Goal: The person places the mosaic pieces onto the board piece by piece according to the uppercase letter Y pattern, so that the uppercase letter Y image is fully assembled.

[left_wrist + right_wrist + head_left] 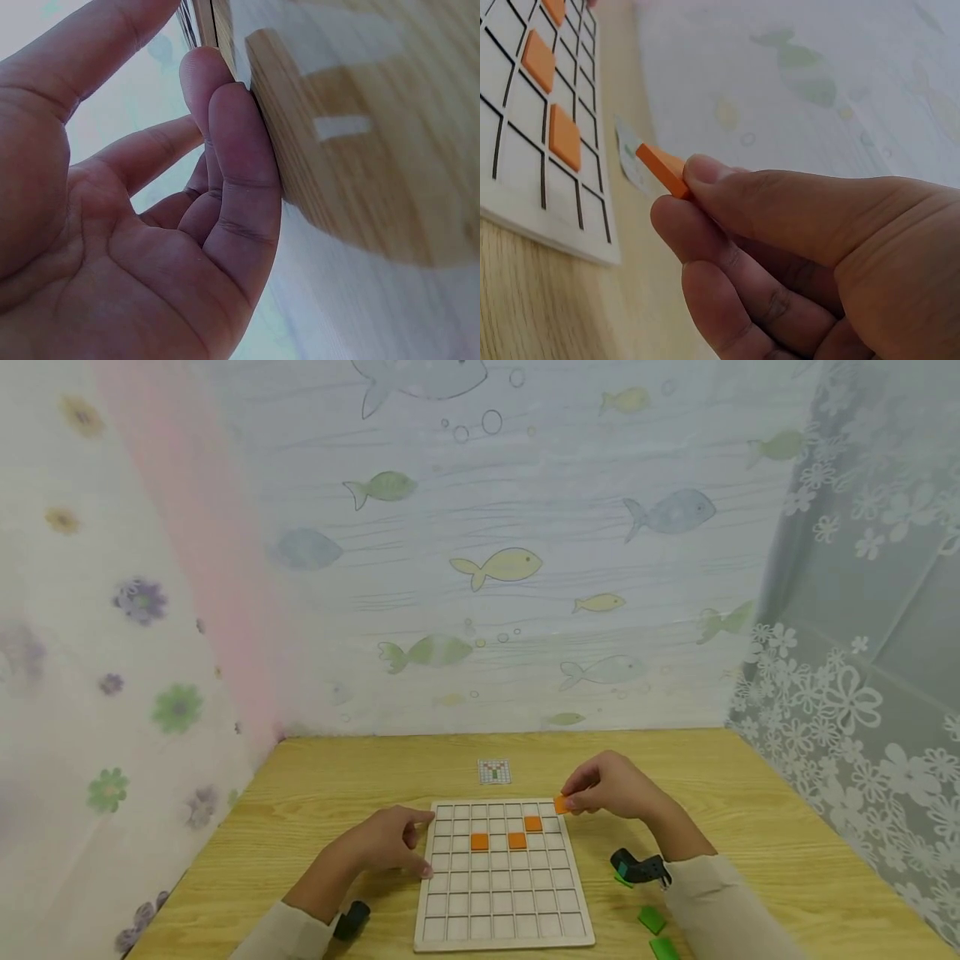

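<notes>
A white gridded board lies on the table with several orange square tiles, one of them a tile left of the others. My right hand pinches another orange tile between thumb and fingertips, near the board's upper right corner. In the right wrist view that tile is tilted and apart from the board. My left hand touches the board's left edge, thumb and index finger spread apart along it. The left wrist view shows its other fingers bent loosely beside the wooden tabletop, with nothing in the palm.
A small card with a coloured grid pattern lies behind the board. Right of the board, near my right forearm, are green tiles. Black wrist devices, one on the right, sit by both sleeves. A fish-patterned curtain stands behind the table.
</notes>
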`<state>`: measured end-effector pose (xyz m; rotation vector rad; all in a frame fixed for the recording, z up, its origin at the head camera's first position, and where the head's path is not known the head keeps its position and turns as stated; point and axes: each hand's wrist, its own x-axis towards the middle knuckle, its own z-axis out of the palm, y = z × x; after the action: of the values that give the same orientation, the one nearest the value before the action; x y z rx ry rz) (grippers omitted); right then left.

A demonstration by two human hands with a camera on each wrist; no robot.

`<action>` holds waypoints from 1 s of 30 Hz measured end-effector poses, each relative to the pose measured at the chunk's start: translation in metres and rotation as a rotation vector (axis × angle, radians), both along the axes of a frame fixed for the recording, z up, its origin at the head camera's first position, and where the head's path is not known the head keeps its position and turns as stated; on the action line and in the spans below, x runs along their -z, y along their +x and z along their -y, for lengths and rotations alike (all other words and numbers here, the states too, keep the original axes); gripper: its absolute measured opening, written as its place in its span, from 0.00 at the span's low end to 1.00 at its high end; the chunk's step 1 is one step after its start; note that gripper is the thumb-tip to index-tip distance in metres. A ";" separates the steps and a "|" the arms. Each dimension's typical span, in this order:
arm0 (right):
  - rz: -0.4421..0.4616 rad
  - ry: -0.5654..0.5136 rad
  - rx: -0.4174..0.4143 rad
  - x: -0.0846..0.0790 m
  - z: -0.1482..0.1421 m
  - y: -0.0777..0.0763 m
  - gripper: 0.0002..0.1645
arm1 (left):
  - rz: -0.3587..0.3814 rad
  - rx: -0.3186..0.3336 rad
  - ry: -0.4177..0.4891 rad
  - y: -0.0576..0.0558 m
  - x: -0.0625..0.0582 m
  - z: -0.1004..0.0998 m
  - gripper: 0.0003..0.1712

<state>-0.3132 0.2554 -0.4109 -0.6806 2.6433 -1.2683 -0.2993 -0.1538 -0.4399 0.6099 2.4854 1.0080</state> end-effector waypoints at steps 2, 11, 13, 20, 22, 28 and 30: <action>0.004 0.005 0.006 0.000 0.005 -0.001 0.08 | -0.002 0.000 0.003 0.000 0.001 0.000 0.51; 0.007 0.010 0.006 -0.002 0.025 -0.003 0.10 | -0.015 0.002 0.011 0.001 0.010 0.002 0.51; -0.002 0.012 0.000 -0.002 0.029 -0.004 0.11 | -0.017 0.001 0.011 0.001 0.011 0.003 0.51; 0.005 0.019 0.001 0.001 0.044 -0.006 0.11 | -0.008 0.006 0.027 0.001 0.016 0.004 0.51; 0.007 0.020 -0.001 0.002 0.047 -0.007 0.11 | -0.010 0.007 0.027 0.001 0.017 0.004 0.51; 0.008 0.012 -0.009 0.006 0.057 -0.009 0.11 | -0.008 0.014 0.034 0.000 0.020 0.004 0.51; 0.013 0.005 -0.010 0.007 0.060 -0.010 0.11 | -0.007 0.013 0.035 0.000 0.022 0.004 0.51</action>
<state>-0.3229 0.1955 -0.4178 -0.6816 2.6286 -1.2581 -0.2993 -0.1582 -0.4618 0.6403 2.4712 1.0479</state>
